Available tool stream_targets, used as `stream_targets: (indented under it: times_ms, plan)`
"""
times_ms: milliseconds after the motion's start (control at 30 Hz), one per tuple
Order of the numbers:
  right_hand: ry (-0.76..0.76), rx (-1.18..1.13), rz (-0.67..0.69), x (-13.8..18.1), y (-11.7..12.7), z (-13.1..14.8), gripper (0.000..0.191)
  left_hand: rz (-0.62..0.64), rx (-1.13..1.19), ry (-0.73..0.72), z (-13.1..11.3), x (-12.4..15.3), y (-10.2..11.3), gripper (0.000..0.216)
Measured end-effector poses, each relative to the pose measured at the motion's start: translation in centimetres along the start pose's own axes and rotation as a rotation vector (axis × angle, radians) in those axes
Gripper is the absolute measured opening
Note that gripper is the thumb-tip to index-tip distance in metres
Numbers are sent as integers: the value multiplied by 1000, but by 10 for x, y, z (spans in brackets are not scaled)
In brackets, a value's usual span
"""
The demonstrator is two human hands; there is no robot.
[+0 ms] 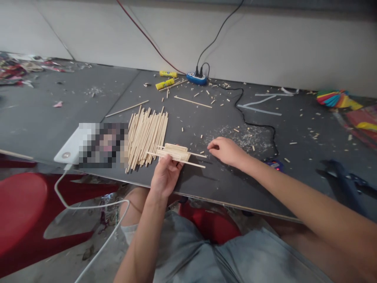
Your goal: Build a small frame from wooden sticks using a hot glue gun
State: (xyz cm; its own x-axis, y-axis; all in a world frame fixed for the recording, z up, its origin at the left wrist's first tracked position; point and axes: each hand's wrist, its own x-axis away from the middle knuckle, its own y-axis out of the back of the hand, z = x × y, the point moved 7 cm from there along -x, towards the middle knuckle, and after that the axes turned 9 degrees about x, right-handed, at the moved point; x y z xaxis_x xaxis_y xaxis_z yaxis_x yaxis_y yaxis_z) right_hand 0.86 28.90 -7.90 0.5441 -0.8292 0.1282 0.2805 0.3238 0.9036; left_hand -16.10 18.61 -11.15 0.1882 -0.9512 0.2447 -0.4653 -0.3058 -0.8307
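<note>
My left hand (165, 175) grips a small frame of glued wooden sticks (176, 152) just above the near edge of the dark table (88, 98); two long sticks jut out of the frame to the right. My right hand (225, 150) rests on the table right of the frame, fingers curled in a pinch near a tiny stick piece; what it holds is too small to name. A pile of long wooden sticks (145, 135) lies just left of the frame.
A white device with a cable (69, 151) sits at the left table edge. Yellow glue sticks (165, 83), a blue power adapter (196, 78) with a black cord, loose sticks, wood scraps, colourful paper (337, 99) at right. Red stools (20, 208) below.
</note>
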Motion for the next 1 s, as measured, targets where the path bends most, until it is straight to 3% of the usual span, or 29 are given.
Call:
stream_targets:
  times_ms: [300,567,733,1000]
  plan:
    - [89,62,29,-2,-9,16,11,-37,12,-41,1,-2,2,14]
    - [32,85,-16,-3,-6,16,25,-81,9,-52,1,0,3,19]
    - [-11,101,-35,-3,-2,10,20,-91,98,-69,-1,0,6,21]
    - [64,121,-10,-2,-9,23,13,-92,139,-86,-3,-1,7,24]
